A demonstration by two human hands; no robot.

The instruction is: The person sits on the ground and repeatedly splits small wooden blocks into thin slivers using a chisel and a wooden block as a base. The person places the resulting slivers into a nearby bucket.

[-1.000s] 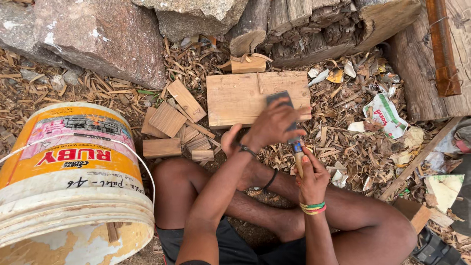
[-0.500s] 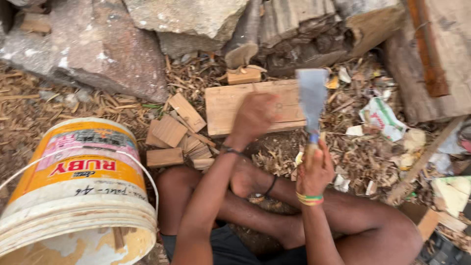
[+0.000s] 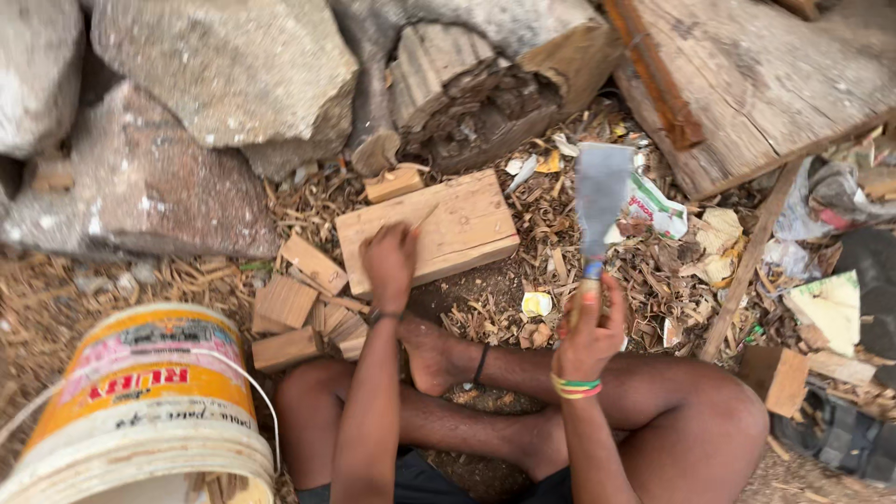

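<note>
Right hand [image 3: 588, 327] gripping raised cleaver [image 3: 600, 201], left hand [image 3: 390, 261] pinching stick [image 3: 422, 219] — on block's [image 3: 467, 229] near edge.

Cleaver [image 3: 599, 201]: dull grey metal blade, matt, worn. Block [image 3: 429, 231]: pale sawn wood, smooth-faced. Offcuts [image 3: 299, 313]: raw wood. Bucket [image 3: 140, 401]: glossy plastic, scuffed, paper-like label. Rocks [image 3: 215, 75]: rough stone. Ground litter [image 3: 523, 308]: dry wood shavings.

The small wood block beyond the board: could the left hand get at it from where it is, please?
Probably yes. The left hand rests on the wooden board, and the small wood block lies just past the board's far edge with nothing between them.
</note>
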